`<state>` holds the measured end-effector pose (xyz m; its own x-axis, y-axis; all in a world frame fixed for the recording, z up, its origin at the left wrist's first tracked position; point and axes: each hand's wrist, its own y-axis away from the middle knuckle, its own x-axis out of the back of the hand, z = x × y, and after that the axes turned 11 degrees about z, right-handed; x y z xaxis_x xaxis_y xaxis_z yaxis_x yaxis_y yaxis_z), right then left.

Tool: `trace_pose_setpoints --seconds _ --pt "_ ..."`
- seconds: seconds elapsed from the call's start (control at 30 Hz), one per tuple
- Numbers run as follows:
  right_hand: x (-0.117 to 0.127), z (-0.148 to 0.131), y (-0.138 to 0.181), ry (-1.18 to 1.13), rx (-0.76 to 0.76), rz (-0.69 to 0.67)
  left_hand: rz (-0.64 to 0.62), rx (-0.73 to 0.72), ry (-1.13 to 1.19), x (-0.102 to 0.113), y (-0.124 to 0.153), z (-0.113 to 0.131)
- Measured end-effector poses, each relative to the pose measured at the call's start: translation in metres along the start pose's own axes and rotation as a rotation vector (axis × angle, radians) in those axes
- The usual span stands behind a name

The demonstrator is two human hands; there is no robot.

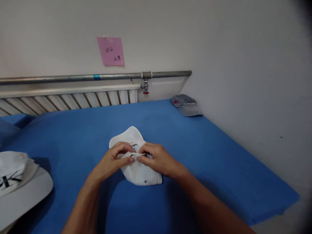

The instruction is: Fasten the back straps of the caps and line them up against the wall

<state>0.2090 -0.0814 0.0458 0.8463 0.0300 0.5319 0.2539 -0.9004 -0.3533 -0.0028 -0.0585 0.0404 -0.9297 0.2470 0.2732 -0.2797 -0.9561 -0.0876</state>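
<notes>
A white baseball cap [141,174] rests on the blue-covered table with its brim pointing away to the upper left. My left hand [117,157] pinches the left part of the cap's back strap between thumb and fingers. Opposite it, my right hand [157,157] grips the same strap just to the right, the two thumbs nearly meeting. A small dark metal buckle piece shows at the strap near my left thumb. Part of the strap is hidden behind my fingers.
At the left edge lies a larger white cap [29,188] with black letters. A grey cap [186,105] sits at the table's [80,136] far right corner, against the wall. Behind are a radiator [90,99], a metal pipe [117,76] and a pink note [110,52].
</notes>
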Motion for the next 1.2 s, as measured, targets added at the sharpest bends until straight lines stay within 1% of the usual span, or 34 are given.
trace_pose_setpoints --seconds 0.07,0.1,0.13,0.23,0.3,0.4,0.47,0.53,0.6,0.7,0.8,0.93,1.0,1.07,1.2 --pt "0.003 -0.002 0.000 0.046 -0.010 0.040 0.121 -0.151 -0.180 -0.001 0.000 0.002" --pt "0.005 -0.003 0.000 0.058 -0.022 0.059 0.148 -0.186 -0.237 -0.002 0.000 0.003" --pt "0.007 -0.004 0.000 0.056 -0.038 0.075 0.146 -0.195 -0.270 -0.003 0.001 0.005" --pt "0.012 -0.007 0.000 -0.020 -0.104 0.099 0.058 -0.152 -0.259 -0.004 0.002 0.009" --pt "0.014 -0.009 0.000 -0.108 -0.178 0.098 -0.002 -0.068 -0.185 -0.005 0.004 0.011" --pt "0.016 -0.010 -0.001 -0.274 -0.307 0.068 -0.055 0.078 -0.051 -0.004 0.005 0.013" --pt "0.015 -0.011 -0.001 -0.382 -0.365 0.039 -0.083 0.114 0.014 -0.003 0.006 0.014" --pt "0.013 -0.013 -0.001 -0.435 -0.383 0.024 -0.127 0.116 0.038 -0.003 0.007 0.016" --pt "0.010 -0.015 0.000 -0.423 -0.367 0.020 -0.169 0.122 0.027 -0.005 0.008 0.017" --pt "0.009 -0.016 0.000 -0.400 -0.350 -0.014 -0.199 0.165 0.015 -0.006 0.010 0.017" --pt "0.016 -0.011 -0.001 -0.449 -0.379 -0.065 -0.205 0.195 0.048 -0.002 0.011 0.014" --pt "0.030 0.003 -0.001 -0.566 -0.406 -0.142 -0.229 0.188 0.082 0.006 0.009 0.009" --pt "0.034 0.007 0.000 -0.618 -0.408 -0.180 -0.250 0.189 0.071 0.008 0.009 0.010" --pt "0.032 0.007 0.001 -0.640 -0.407 -0.182 -0.270 0.178 0.035 0.006 0.010 0.014" --pt "0.023 0.000 0.001 -0.632 -0.394 -0.112 -0.268 0.088 -0.104 -0.004 0.013 0.023"
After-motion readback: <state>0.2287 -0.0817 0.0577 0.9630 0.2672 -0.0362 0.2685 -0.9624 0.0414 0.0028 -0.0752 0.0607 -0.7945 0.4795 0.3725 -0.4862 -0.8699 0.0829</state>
